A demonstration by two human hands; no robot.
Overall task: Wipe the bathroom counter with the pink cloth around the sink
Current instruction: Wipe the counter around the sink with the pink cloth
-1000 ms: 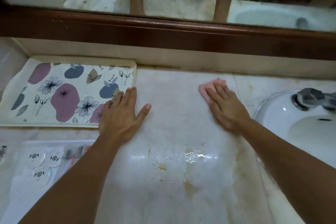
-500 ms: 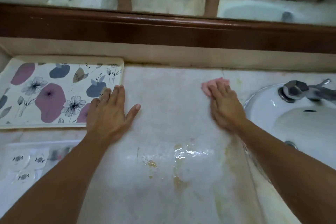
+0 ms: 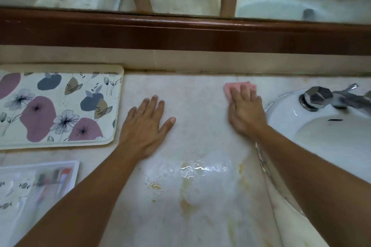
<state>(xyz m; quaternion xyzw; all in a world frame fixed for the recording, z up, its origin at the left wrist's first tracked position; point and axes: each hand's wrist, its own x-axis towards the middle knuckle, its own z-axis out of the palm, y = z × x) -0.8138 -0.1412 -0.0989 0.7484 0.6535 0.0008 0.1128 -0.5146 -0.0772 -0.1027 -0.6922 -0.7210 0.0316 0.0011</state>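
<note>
The pink cloth lies flat on the pale marble counter near the back wall, just left of the white sink. My right hand presses down on the cloth, palm flat, and covers most of it; only its far edge shows. My left hand rests flat on the bare counter with fingers spread, holding nothing, beside the floral tray. A wet patch and yellowish stains sit on the counter nearer to me.
A floral tray lies at the left against the wall. A clear plastic pouch lies in front of it. A chrome faucet stands on the sink's rim. A brown-framed mirror runs along the back.
My right hand has slid the cloth farther back and slightly toward the sink. My left hand has stayed flat, now just off the tray's edge. The view has shifted.
</note>
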